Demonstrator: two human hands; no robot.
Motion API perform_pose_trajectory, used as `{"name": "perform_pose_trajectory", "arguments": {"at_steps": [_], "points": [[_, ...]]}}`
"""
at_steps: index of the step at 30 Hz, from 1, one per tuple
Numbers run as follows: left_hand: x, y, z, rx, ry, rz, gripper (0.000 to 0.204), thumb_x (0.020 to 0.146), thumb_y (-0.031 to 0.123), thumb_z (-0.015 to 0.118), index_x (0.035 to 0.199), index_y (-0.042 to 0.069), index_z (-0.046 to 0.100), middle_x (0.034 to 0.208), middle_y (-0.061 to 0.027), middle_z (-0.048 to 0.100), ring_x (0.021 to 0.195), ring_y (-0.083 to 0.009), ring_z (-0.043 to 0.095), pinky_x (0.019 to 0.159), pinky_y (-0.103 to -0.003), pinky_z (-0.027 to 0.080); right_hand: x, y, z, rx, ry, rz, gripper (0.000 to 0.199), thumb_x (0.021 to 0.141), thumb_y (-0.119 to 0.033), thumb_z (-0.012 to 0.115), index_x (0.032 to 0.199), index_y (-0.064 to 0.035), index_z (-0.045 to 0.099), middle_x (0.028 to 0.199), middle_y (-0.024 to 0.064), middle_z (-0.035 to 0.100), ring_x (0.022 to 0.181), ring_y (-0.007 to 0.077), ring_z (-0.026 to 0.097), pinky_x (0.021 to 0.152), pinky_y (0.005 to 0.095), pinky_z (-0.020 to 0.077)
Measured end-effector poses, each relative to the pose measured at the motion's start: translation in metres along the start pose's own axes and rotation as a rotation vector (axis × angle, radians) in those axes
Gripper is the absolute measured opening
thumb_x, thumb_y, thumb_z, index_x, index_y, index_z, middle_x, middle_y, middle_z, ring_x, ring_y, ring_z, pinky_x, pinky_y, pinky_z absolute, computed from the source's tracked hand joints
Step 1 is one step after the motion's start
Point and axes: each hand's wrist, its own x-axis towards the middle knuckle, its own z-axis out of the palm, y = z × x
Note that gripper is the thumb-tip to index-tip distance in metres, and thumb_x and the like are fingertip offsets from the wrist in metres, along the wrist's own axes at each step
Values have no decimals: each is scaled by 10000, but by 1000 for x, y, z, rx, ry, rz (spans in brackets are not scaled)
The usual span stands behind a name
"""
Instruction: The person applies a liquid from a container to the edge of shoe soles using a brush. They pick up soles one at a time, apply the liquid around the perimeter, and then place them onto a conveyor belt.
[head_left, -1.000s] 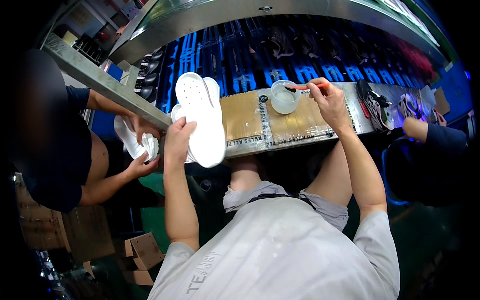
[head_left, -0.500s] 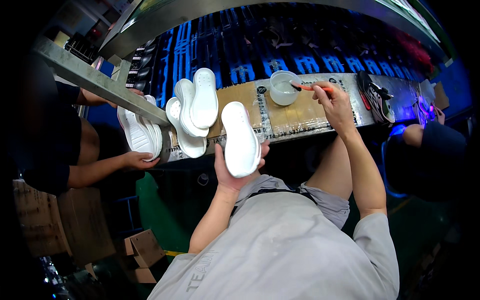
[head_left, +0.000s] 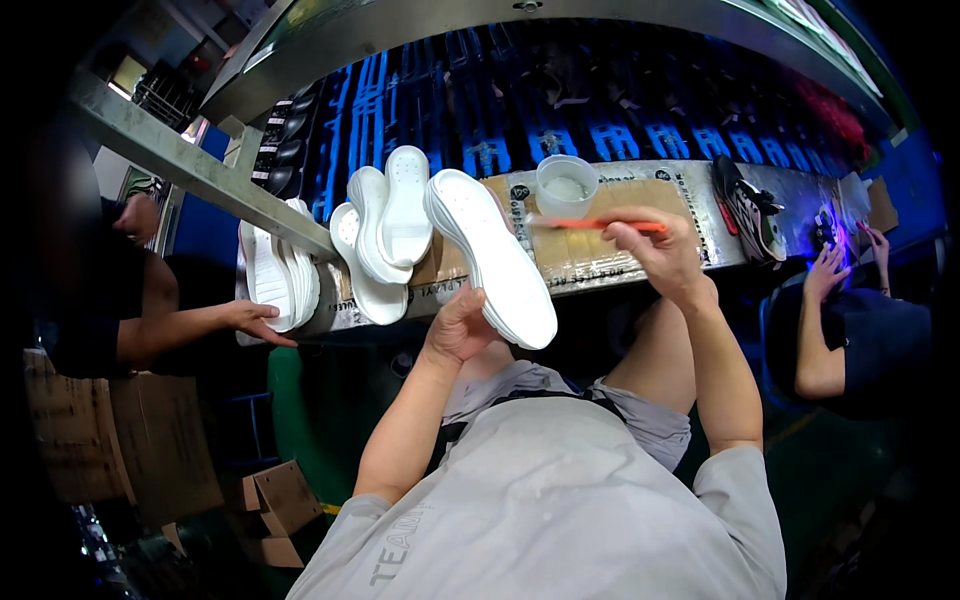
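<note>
My left hand (head_left: pixel 458 328) is closed around the side of a white shoe sole (head_left: pixel 492 262), which tilts with its far end to the left. Between the fingers of my right hand (head_left: pixel 662 252) is an orange-handled brush (head_left: pixel 585 223). The brush's blurred tip points left, close to the sole's edge but apart from it. Just beyond the brush stands a translucent plastic cup (head_left: pixel 567 187) with some clear or whitish content. Left of the held sole, several more white soles (head_left: pixel 382 225) lie overlapping on the bench.
Cardboard (head_left: pixel 610 240) covers part of the metal bench. A slatted conveyor (head_left: pixel 480 110) runs behind it. A metal post (head_left: pixel 215 175) slants across the left. Beside it, a co-worker's hand (head_left: pixel 258 320) touches stacked soles (head_left: pixel 280 265). A dark shoe (head_left: pixel 748 210) and another person's hands (head_left: pixel 828 272) are at right.
My right hand has drawn the brush out of the cup and toward the sole. My left hand has turned the sole, so its side wall now shows. The co-worker's far hand has left the stack.
</note>
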Motion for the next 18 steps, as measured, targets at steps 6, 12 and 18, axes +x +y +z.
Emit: {"name": "perform_pose_trajectory", "arguments": {"at_steps": [6,12,18], "points": [[24,23,29,198,-90,36,983,753,282,857,1550,47,331,1428,-119,538,1326,-270,555,1123,-438,462,13,3,11,-47,-45,-235,161,975,-88,684,1082,12,750,918,84,759,866,136,710,767,260,548],[38,53,24,349,-42,152,991,742,235,863,1535,-5,318,1431,-130,524,1389,-288,485,1173,-423,402,2,-4,-12,-158,-121,-205,116,932,-90,723,996,-3,767,875,106,749,798,211,709,725,311,544],[41,60,29,613,13,388,821,722,182,884,1411,-16,485,1272,-125,632,1216,-259,609,1070,-392,474,-10,-11,-18,-183,-106,-172,128,936,-106,721,962,12,763,811,105,743,746,204,699,683,314,534]]}}
